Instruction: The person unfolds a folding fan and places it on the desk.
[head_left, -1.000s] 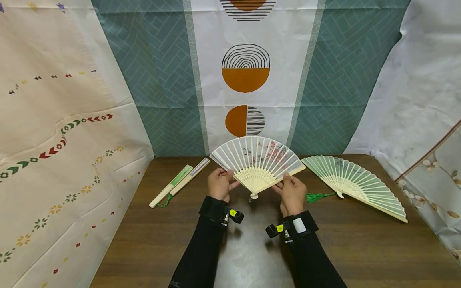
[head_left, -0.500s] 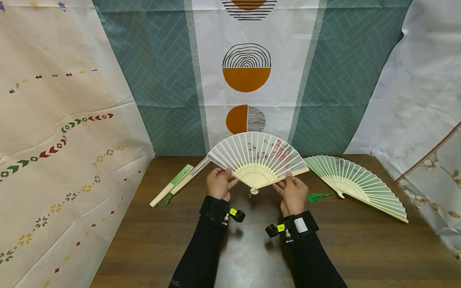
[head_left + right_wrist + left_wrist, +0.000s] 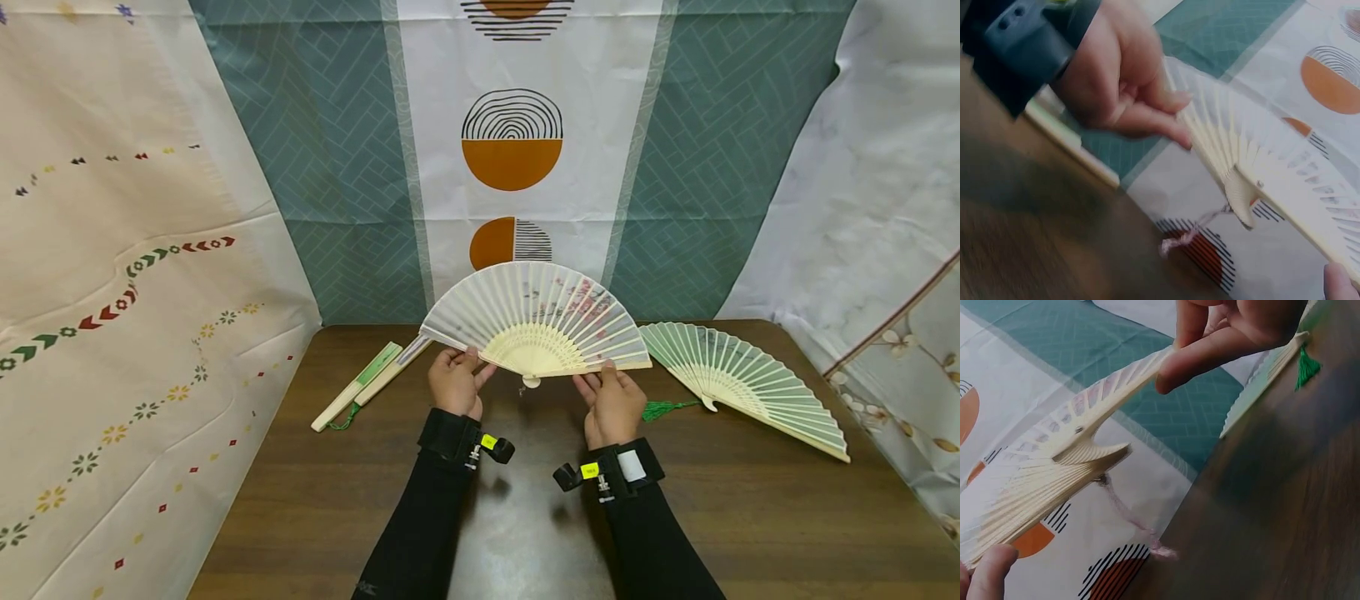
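A white folding fan (image 3: 517, 304) with a pink blossom print and cream ribs is spread wide above the table. My left hand (image 3: 456, 387) pinches its left outer rib between thumb and fingers. On the other side, my right hand (image 3: 615, 408) pinches the right outer rib. In the left wrist view the right hand (image 3: 1229, 337) grips the far rib, and only the thumb (image 3: 992, 572) of the left shows at the bottom. A pale pink tassel (image 3: 1188, 234) hangs from the fan's pivot in the right wrist view.
To the right lies a spread green folding fan (image 3: 750, 383) with a green tassel (image 3: 667, 409). Two folded fans lie at the left, one green (image 3: 356, 387) and one pale (image 3: 396, 371) partly behind the held fan. Patterned cloths (image 3: 345, 167) hang around the wooden table (image 3: 300, 517).
The held white fan has spread wider and risen slightly. Its two outer ribs have swung down closer to one straight line, with both hands keeping their pinch.
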